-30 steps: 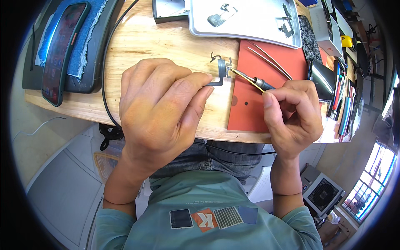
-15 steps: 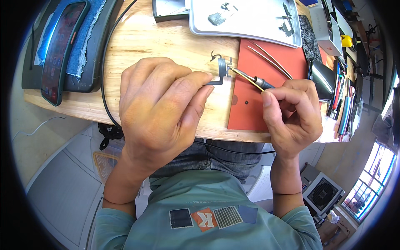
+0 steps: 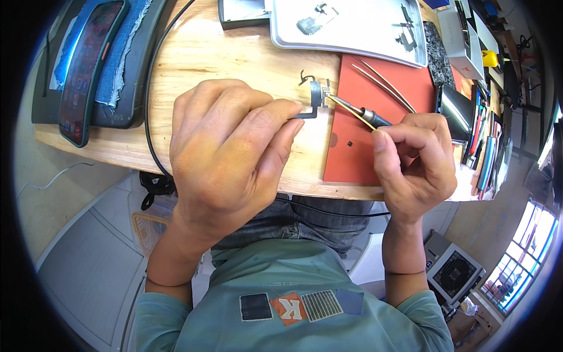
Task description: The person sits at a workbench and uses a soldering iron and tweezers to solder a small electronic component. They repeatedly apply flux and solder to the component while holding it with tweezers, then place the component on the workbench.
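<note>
My left hand point(image 3: 231, 141) pinches the bent lower end of a small dark curved part point(image 3: 316, 94) between thumb and fingertips. The part has a thin hooked wire at its left and small metal-looking pieces on its right. Between thumb and forefinger, my right hand point(image 3: 416, 155) holds a thin yellowish stick point(image 3: 353, 112), whose far end points at the part's right side. Whether its tip touches cannot be told. Beside the stick lies a pen-like tool with a metal collar point(image 3: 368, 115) and a dark handle, partly hidden by my right hand.
Beneath the tools is a red mat point(image 3: 352, 164) with tweezers point(image 3: 384, 86) and a tiny dark piece point(image 3: 350, 144). A white tray point(image 3: 346, 44) with small parts stands behind. A phone point(image 3: 91, 76) lies left, near a black cable point(image 3: 147, 100). Pens point(image 3: 487, 155) stand at the right.
The whole view has shifted slightly. Both hands keep their grips, and the part and stick stay in nearly the same place relative to each other.
</note>
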Tool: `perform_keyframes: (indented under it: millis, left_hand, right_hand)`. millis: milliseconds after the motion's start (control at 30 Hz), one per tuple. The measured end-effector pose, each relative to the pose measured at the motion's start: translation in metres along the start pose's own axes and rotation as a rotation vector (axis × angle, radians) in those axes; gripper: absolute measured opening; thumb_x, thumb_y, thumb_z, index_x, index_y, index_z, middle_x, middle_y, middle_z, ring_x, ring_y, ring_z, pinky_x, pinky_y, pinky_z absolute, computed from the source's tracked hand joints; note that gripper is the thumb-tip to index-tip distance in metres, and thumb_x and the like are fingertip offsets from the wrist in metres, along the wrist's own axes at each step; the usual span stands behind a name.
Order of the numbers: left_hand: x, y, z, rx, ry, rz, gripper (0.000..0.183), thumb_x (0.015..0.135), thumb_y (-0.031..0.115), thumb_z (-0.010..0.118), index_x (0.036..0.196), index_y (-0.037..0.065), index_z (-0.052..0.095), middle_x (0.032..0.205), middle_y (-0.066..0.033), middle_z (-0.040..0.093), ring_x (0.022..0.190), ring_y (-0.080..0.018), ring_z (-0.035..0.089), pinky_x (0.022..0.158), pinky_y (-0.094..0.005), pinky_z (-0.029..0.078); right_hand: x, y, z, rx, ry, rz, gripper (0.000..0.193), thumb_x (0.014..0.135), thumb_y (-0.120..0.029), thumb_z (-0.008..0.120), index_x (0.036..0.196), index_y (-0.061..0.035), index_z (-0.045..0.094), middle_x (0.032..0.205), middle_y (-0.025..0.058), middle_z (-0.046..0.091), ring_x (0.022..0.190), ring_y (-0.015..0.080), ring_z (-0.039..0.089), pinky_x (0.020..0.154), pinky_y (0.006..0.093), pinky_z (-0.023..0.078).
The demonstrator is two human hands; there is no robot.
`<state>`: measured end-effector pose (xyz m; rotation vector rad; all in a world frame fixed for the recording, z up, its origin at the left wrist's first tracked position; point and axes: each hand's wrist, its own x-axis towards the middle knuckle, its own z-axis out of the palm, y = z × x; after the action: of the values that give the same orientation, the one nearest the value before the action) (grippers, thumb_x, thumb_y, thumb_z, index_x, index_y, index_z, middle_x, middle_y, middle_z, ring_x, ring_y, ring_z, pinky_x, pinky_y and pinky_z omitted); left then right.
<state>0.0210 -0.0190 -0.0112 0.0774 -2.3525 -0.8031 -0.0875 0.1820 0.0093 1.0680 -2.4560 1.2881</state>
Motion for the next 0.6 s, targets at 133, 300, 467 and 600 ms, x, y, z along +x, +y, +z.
perform_keyframes:
  millis: [133, 300, 467, 600]
  left_hand:
    - [-0.0001, 0.0005, -0.0009, -0.002, -0.008, -0.010, 0.027, 0.075, -0.005, 0.084, 0.100, 0.003, 0.077, 0.090, -0.0098, 0.071, 0.088, -0.0284, 0.065, 0.079, -0.0382, 0.051]
    - [0.0005, 0.0006, -0.0010, -0.005, -0.009, -0.006, 0.026, 0.075, -0.005, 0.084, 0.099, 0.002, 0.077, 0.090, -0.0101, 0.071, 0.087, -0.0285, 0.065, 0.078, -0.0380, 0.051]
    - [-0.0003, 0.0003, -0.0009, -0.004, -0.005, -0.005, 0.027, 0.075, -0.005, 0.084, 0.100, 0.002, 0.077, 0.090, -0.0102, 0.071, 0.088, -0.0284, 0.065, 0.079, -0.0379, 0.051]
    - [-0.0002, -0.0008, -0.0014, -0.009, -0.010, -0.002, 0.027, 0.075, -0.006, 0.084, 0.100, 0.002, 0.076, 0.090, -0.0101, 0.071, 0.087, -0.0282, 0.065, 0.079, -0.0379, 0.051]
  right_hand:
    - [0.0008, 0.0003, -0.0001, -0.006, -0.011, -0.010, 0.015, 0.073, 0.006, 0.082, 0.084, 0.0011, 0.074, 0.080, 0.0059, 0.059, 0.063, 0.0085, 0.051, 0.051, 0.0224, 0.037]
    - [0.0007, -0.0002, -0.0010, -0.008, -0.005, -0.008, 0.015, 0.074, 0.006, 0.082, 0.085, 0.0012, 0.074, 0.081, 0.0057, 0.059, 0.063, 0.0081, 0.051, 0.051, 0.0222, 0.037]
    - [0.0009, -0.0001, -0.0004, -0.014, -0.007, -0.005, 0.015, 0.074, 0.006, 0.083, 0.085, 0.0009, 0.074, 0.081, 0.0057, 0.060, 0.063, 0.0085, 0.051, 0.051, 0.0223, 0.037]
    - [0.0017, -0.0015, 0.0006, -0.011, -0.008, 0.001, 0.016, 0.074, 0.006, 0.083, 0.085, 0.0004, 0.074, 0.080, 0.0054, 0.059, 0.063, 0.0087, 0.051, 0.051, 0.0228, 0.038]
